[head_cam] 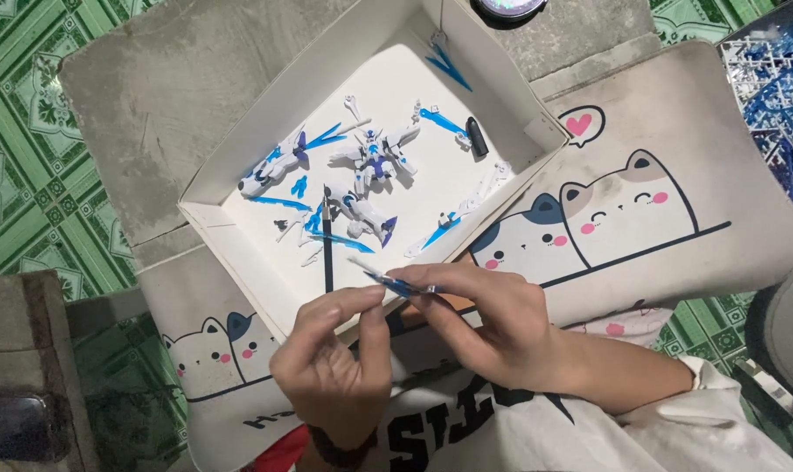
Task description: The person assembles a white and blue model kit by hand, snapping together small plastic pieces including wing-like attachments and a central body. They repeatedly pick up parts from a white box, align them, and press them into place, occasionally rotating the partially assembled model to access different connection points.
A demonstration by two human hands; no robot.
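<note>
Pinching a thin blue part (400, 285) from both ends, the left hand (331, 371) and right hand (493, 328) meet just over the near edge of a white box (239, 162). Both hands have fingertips closed together on the part, which sits tilted between them, a pale tip poking out toward the box. Inside the box lie white and blue model pieces (366, 166), a black-handled knife (327, 245) pointing at the hands, and a small black cap (478, 136). The box rests on a cushion (659, 210) printed with cats. Blue and white sprues (777, 96) lie at far right.
</note>
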